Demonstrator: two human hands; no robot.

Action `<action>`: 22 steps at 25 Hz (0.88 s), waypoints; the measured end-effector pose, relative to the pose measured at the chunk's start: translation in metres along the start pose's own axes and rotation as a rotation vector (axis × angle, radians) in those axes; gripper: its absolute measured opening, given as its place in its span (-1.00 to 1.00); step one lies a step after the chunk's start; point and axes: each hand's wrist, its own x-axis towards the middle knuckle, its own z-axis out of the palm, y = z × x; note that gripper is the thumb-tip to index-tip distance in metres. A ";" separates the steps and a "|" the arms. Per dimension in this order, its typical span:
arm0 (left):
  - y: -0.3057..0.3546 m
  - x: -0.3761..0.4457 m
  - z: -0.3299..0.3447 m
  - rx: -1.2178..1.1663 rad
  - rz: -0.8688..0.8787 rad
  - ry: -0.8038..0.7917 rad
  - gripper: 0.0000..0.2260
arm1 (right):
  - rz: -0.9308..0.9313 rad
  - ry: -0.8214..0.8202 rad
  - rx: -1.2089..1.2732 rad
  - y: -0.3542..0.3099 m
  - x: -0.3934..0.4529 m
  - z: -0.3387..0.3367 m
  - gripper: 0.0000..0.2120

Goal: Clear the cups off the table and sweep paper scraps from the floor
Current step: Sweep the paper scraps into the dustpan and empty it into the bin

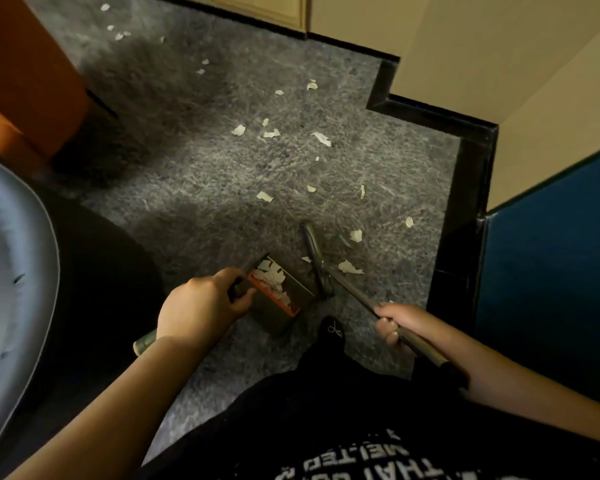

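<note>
At far left, the curved grey rim of a chair point(25, 237) sits just beside your left forearm; a wide swing of that arm would knock it. Next, your left hand point(201, 306) has its grip curled round the handle of the dustpan point(279, 299), whose tray lies on the grey carpet point(187, 168) and already carries some pale shreds. If you tilt the pan while repositioning, those shreds would likely slide back out. At centre, the broom head point(314, 258) rests on the carpet just beside the pan, with one scrap touching its shaft. The carpet pile may hold paper, so a light stroke could skip pieces. Further right, your right hand point(400, 323) wraps its grip round the broom shaft point(354, 294). The paper scraps point(321, 138) lie scattered from near the broom to the far upper left; a hard flick could drive them against the black skirting point(465, 188) or under the orange furniture point(32, 81). No cups or worktop are in view.
</note>
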 end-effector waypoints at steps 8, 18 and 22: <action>0.024 0.015 0.020 0.011 -0.158 0.023 -0.73 | 0.042 -0.060 -0.075 -0.060 0.059 -0.022 -0.86; 0.041 0.045 0.034 0.052 -0.144 0.015 -0.76 | -0.009 -0.032 -0.114 -0.075 0.088 -0.073 -0.36; 0.052 0.057 0.038 0.039 -0.128 0.002 -0.75 | -0.036 -0.011 -0.233 -0.083 0.077 -0.076 -0.34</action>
